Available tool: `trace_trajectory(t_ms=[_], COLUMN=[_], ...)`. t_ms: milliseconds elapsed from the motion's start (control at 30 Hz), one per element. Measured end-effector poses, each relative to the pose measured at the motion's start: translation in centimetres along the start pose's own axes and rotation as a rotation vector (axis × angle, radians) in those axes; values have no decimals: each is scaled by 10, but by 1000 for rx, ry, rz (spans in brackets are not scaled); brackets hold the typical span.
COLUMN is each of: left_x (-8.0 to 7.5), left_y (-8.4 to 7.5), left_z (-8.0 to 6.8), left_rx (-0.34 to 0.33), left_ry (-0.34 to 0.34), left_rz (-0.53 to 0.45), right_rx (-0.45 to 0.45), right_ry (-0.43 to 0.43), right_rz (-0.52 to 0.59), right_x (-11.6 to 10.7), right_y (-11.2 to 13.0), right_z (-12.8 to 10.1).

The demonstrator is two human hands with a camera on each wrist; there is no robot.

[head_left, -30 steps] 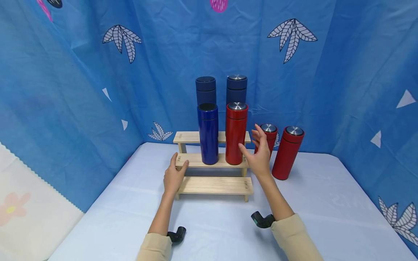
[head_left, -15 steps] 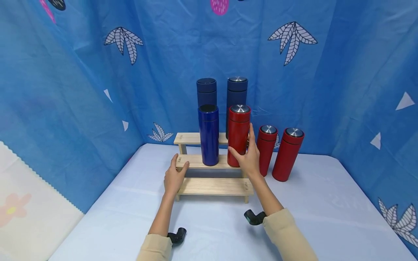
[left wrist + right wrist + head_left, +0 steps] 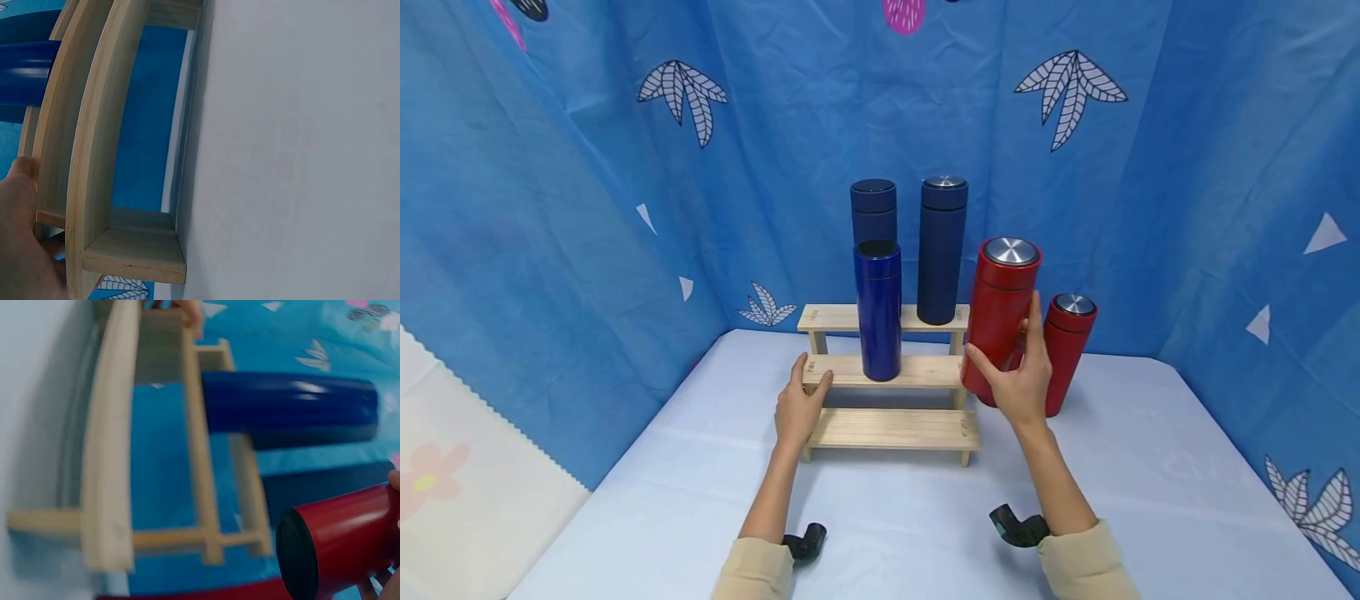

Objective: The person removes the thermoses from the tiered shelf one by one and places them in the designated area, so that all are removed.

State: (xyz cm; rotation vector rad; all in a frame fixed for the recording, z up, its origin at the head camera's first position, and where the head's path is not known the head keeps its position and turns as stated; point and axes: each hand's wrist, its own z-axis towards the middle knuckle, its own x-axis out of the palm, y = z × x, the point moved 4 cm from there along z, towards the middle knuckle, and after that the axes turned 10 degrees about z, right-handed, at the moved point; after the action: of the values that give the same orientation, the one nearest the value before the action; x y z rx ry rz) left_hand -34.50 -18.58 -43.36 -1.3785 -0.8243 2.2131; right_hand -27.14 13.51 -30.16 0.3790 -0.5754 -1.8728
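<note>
A red thermos flask [image 3: 1002,317] with a steel lid is gripped by my right hand [image 3: 1024,379], just right of the wooden three-step rack [image 3: 891,427]. In the right wrist view this flask [image 3: 350,534] is tilted, its dark base clear of the middle shelf. My left hand [image 3: 799,408] holds the left end of the middle shelf, thumb on top, as the left wrist view also shows with the hand [image 3: 25,231]. A glossy blue flask [image 3: 880,317] stands upright on that shelf. Two dark navy flasks, one black-lidded [image 3: 873,208] and one steel-lidded [image 3: 942,258], stand on the top shelf.
Another red flask [image 3: 1067,350] stands on the white-covered table [image 3: 1150,467] at the right. One more red flask is mostly hidden behind the held one. A patterned blue curtain [image 3: 820,108] surrounds the table's back and sides.
My right hand has reached the red flask on the middle shelf, gripped it and lifted it off to the right. The left hand stays at the shelf's left end.
</note>
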Motion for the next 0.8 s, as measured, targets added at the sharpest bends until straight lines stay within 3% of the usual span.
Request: trace_trajectory(t_ms=[100,400,600,800], left_x=[0,-1,-1,0], left_y=[-1,1,1,1], left_z=[0,-1,-1,-1], left_rx=[4,-3,-8,0], left_ry=[1,3,-1,0], left_rz=[-2,-7,-2,0], right_rx=[-24,21,155,331], right_ry=[-58,-213,-250,-265], right_rz=[-9,-113,-211,-234], right_x=[-24,-107,-146,-163], right_y=[2,-47,-82,-123], right_z=[6,16,8,-12])
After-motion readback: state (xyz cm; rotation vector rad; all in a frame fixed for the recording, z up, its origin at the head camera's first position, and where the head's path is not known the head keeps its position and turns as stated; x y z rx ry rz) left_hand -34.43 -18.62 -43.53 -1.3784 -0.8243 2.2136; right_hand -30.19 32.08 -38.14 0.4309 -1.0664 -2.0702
